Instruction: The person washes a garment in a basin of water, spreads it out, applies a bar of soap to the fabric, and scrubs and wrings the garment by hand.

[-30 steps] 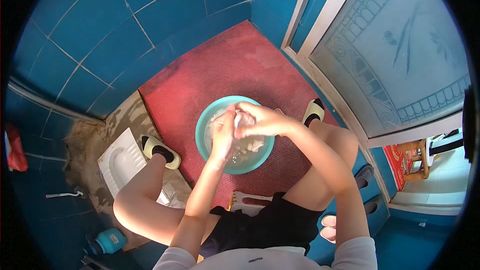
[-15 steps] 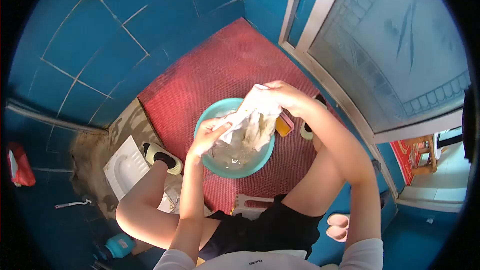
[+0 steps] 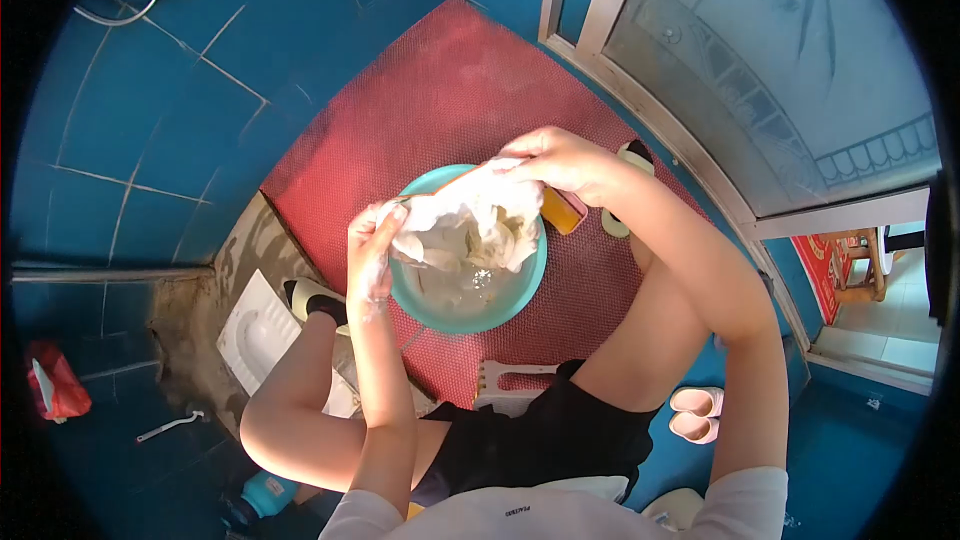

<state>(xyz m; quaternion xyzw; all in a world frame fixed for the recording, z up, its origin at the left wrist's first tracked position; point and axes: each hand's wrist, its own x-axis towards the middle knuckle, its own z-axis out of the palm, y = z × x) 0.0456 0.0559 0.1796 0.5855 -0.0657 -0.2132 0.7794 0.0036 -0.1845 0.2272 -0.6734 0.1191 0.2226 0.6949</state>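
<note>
A wet white cloth (image 3: 470, 202) is stretched between my two hands above a turquoise basin (image 3: 520, 302). My left hand (image 3: 374, 240) pinches one edge of it at the basin's left rim, with suds on the fingers and wrist. At the upper right, my right hand (image 3: 550, 162) grips the opposite end. The cloth's lower folds hang bunched down to the cloudy, bubbly water (image 3: 455, 295) in the basin.
Close to the basin's right side lies a yellow and pink block (image 3: 563, 211). A white squat toilet (image 3: 256, 325) is at the left, on the red mat's (image 3: 400, 90) side. A glass door (image 3: 740, 80) stands at the right. Pink slippers (image 3: 695, 414) lie lower right.
My left hand has moved left and up, spreading the cloth wider. My right hand keeps its grip on the other end. The camera view has shifted slightly.
</note>
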